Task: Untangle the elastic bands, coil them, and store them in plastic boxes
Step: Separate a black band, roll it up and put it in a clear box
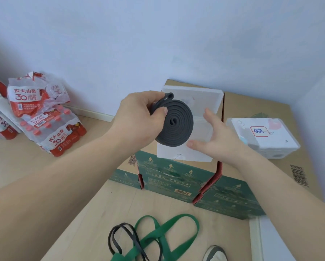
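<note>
Nearest, well below the grip, a green band (158, 232) and a thin black band (110, 240) lay looped through each other on the wood floor, with the toe of a shoe (215, 254) to their right. Higher up, the left hand (137, 117) pinched a tightly coiled dark grey band (176, 125) at its left edge, thumb across the face of the coil, the loose end sticking up above the fingers. The right hand (216, 140) hovered just right of the coil, fingers spread and empty. Directly behind the coil an open clear plastic box (199, 99) sat on green cartons (176, 174). Further right stood a closed plastic box with a red-bordered label (271, 140). Far left of the grip, packs of bottled water (50, 129) leaned by the wall.
</note>
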### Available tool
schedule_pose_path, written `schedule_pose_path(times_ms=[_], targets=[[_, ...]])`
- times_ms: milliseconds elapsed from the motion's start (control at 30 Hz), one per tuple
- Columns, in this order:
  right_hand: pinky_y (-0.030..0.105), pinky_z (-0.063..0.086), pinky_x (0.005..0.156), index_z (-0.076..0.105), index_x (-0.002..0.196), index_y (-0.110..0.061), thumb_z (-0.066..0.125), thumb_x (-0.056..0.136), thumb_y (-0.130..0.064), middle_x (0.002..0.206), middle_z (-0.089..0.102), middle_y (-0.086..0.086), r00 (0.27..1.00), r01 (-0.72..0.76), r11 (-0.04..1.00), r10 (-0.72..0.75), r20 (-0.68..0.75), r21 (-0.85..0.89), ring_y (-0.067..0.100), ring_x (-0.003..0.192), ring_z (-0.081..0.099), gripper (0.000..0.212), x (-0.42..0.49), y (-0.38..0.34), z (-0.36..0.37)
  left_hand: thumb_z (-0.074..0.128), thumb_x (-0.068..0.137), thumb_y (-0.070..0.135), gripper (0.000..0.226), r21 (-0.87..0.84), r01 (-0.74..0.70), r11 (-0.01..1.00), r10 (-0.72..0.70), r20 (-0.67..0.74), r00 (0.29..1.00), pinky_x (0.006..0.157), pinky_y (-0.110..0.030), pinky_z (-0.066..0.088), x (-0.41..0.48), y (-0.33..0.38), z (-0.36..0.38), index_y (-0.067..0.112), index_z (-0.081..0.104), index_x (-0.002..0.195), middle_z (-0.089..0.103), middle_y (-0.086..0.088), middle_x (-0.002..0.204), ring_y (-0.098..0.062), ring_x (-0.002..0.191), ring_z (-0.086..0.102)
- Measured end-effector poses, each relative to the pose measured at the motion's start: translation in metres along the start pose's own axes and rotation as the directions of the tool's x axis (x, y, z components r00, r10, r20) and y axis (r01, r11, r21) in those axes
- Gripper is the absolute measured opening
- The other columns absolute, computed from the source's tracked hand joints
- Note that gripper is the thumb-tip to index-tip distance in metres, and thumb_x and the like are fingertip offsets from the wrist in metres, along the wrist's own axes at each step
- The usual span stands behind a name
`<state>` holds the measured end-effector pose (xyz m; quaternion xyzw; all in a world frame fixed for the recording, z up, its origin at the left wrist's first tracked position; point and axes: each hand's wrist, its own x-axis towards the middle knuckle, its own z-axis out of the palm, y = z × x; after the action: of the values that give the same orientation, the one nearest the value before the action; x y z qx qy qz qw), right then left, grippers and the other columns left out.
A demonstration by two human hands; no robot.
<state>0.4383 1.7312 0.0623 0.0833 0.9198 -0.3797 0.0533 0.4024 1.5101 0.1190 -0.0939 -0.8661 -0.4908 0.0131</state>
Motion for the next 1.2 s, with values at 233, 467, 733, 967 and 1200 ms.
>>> schedule_pose_path(times_ms=[233, 467, 733, 967, 1200], targets=[[0.038, 0.018, 0.125, -0.005, 0.166, -0.035, 0.097, 0.062, -0.047, 0.172, 0.015, -0.003, 0.998, 0.013, 0.999, -0.01, 0.058, -0.052, 0.013, 0.159, 0.003, 0.146, 0.014, 0.007, 0.002, 0.063, 0.096, 0.021, 0.033, 0.087, 0.005, 0.996, -0.011, 0.075, 0.997, 0.097, -0.033, 0.057, 0.013, -0.007, 0.021, 0.033, 0.071, 0.126, 0.076, 0.017, 0.099, -0.007, 0.097, 0.071], [0.026, 0.021, 0.113, -0.001, 0.167, -0.027, 0.099, 0.059, -0.048, 0.16, 0.037, -0.008, 0.99, 0.08, 0.988, -0.064, 0.123, -0.129, 0.005, 0.151, 0.01, 0.149, -0.004, 0.002, -0.001, 0.058, 0.098, 0.022, 0.038, 0.261, -0.145, 0.954, 0.103, 0.167, 0.981, 0.1, -0.039, 0.053, 0.013, -0.002, 0.037, 0.042, 0.066, 0.129, 0.068, 0.018, 0.12, -0.012, 0.117, 0.063], [0.023, 0.028, 0.11, -0.008, 0.166, -0.029, 0.094, 0.061, -0.051, 0.15, 0.038, -0.016, 0.963, 0.184, 0.962, -0.217, -0.157, -0.204, 0.011, 0.143, 0.018, 0.148, -0.05, 0.018, 0.04, 0.054, 0.101, 0.024, 0.04, 0.345, -0.249, 0.905, 0.119, 0.356, 0.927, 0.096, -0.044, 0.051, -0.015, -0.027, 0.052, 0.045, 0.06, 0.135, 0.061, 0.011, 0.12, -0.019, 0.116, 0.058], [0.03, 0.044, 0.104, 0.025, 0.161, -0.039, 0.098, 0.058, -0.041, 0.153, 0.038, -0.025, 0.913, 0.215, 0.958, -0.267, -0.31, -0.192, 0.008, 0.15, 0.025, 0.126, -0.066, 0.023, 0.058, 0.055, 0.101, 0.019, 0.041, 0.403, -0.369, 0.837, 0.172, 0.446, 0.878, 0.09, -0.035, 0.048, -0.016, -0.019, 0.057, 0.043, 0.06, 0.134, 0.039, 0.006, 0.125, -0.012, 0.096, 0.041], [0.019, 0.022, 0.113, 0.042, 0.147, -0.035, 0.1, 0.054, -0.045, 0.156, 0.03, -0.032, 0.954, 0.137, 0.985, -0.16, -0.255, -0.104, -0.005, 0.154, 0.012, 0.11, -0.059, 0.025, 0.053, 0.054, 0.102, 0.018, 0.042, 0.434, -0.433, 0.79, 0.246, 0.423, 0.872, 0.082, -0.043, 0.052, -0.016, -0.03, 0.067, 0.043, 0.061, 0.135, 0.046, 0.006, 0.114, -0.012, 0.099, 0.041]])
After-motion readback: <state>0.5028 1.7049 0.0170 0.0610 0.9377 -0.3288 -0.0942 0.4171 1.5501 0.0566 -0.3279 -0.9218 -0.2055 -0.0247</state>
